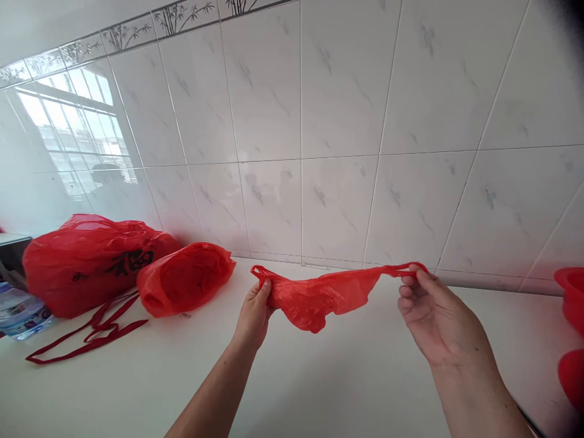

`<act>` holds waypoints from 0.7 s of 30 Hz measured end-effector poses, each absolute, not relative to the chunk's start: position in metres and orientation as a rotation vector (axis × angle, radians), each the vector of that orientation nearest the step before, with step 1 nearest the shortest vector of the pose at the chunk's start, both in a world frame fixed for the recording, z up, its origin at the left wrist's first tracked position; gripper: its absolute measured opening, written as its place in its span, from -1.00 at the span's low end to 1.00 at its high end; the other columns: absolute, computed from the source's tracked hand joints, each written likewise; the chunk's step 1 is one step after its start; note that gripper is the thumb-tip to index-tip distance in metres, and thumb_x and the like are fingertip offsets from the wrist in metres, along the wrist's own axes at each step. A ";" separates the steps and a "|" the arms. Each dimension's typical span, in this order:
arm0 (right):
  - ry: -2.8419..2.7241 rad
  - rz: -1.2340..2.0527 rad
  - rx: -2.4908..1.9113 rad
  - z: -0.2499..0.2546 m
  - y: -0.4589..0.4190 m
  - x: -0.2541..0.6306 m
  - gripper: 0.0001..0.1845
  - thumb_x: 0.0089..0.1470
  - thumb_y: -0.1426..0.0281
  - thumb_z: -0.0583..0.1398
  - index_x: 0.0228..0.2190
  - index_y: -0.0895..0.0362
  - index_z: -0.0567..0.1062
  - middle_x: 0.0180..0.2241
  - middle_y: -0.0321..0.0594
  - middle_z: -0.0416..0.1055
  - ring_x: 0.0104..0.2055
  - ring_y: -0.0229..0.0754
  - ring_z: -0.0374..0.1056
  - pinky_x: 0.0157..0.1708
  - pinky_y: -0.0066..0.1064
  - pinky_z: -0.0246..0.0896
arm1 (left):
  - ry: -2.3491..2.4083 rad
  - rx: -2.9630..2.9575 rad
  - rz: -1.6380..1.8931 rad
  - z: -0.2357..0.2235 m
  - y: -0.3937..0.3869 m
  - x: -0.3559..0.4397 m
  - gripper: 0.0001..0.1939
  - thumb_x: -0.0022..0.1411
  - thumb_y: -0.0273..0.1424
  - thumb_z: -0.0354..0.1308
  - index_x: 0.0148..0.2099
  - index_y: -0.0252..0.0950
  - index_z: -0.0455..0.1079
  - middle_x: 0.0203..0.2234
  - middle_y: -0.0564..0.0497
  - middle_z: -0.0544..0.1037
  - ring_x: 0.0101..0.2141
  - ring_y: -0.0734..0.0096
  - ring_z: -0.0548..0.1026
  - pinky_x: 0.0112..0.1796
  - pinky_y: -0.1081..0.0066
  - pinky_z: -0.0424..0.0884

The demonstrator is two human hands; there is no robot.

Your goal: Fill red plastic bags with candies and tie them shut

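Observation:
A thin red plastic bag is stretched sideways above the white tabletop. My left hand pinches its gathered left end between thumb and fingers, and a small loop of plastic sticks up past the thumb. At the other side, my right hand grips the narrow twisted handle end with thumb and forefinger. The bag's middle sags and hangs crumpled between the two hands.
Left on the table lie a rolled, open-mouthed red plastic bag, a large full red bag with black print, dark red straps and a clear bottle. Red objects stand at the right edge. A tiled wall rises behind.

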State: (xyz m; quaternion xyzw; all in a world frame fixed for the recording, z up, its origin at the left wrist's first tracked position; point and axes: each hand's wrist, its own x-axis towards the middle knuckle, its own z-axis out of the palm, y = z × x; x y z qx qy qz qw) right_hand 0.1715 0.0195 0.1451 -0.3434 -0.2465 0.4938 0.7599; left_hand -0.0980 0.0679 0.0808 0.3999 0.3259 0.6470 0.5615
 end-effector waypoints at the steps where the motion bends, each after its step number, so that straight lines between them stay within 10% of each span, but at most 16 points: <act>1: -0.571 1.043 -0.790 0.146 0.018 0.167 -0.59 -0.20 0.32 0.36 -0.23 0.05 0.46 -0.36 -0.33 0.42 -0.42 -0.37 0.31 -0.57 -0.62 0.20 | 0.765 0.956 1.532 0.083 0.065 -0.095 -0.73 0.13 -0.15 0.18 -0.32 -0.29 0.43 -0.48 0.07 0.46 -0.42 0.47 0.39 -0.30 0.45 0.33; 11: -1.449 1.064 -1.239 0.140 -0.005 0.103 -0.45 0.04 -0.07 0.03 -0.13 0.07 0.40 -0.57 -0.32 0.38 -0.55 -0.22 0.30 -0.54 -0.39 0.15 | 0.900 1.699 1.603 0.100 0.008 -0.049 -0.73 0.29 -0.39 -0.05 -0.09 -0.22 0.46 -0.26 -0.07 0.55 -0.26 0.28 0.47 -0.26 0.40 0.36; 21: -1.135 0.956 -1.151 0.124 0.022 0.126 -0.67 -0.05 0.37 0.07 -0.19 0.07 0.44 -0.36 -0.28 0.48 -0.38 -0.20 0.37 -0.41 -0.40 0.25 | 0.982 2.449 0.838 0.075 -0.016 -0.044 -0.70 0.26 -0.48 -0.07 -0.09 -0.18 0.45 -0.35 -0.09 0.53 -0.43 0.35 0.45 -0.42 0.44 0.27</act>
